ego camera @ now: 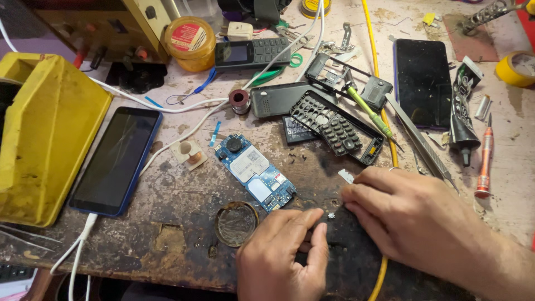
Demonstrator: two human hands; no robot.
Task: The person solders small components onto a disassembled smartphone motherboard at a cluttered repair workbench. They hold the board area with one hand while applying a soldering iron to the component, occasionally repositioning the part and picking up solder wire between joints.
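Note:
My left hand [284, 251] rests on the worn bench near its front edge, fingers curled, fingertips pressed to the surface. My right hand [407, 214] lies just right of it, fingers bent down onto the wood. Between the two sets of fingertips sits a tiny metal part [331, 215]; neither hand clearly grips it. A small white chip [346, 176] lies just above my right hand. A bare blue phone circuit board [254, 171] lies up and left of my left hand. A black keypad frame [336, 127] lies beyond it.
A cracked smartphone [116, 160] on a white cable lies left, beside a yellow case [44, 134]. A round tin lid [236, 223], dark smartphone [423, 82], keypad phone [252, 53], green screwdriver [368, 110], red screwdriver [484, 164], tweezers [421, 144], glue tube [462, 111], tape roll [515, 68] and paste jar [189, 42] crowd the bench.

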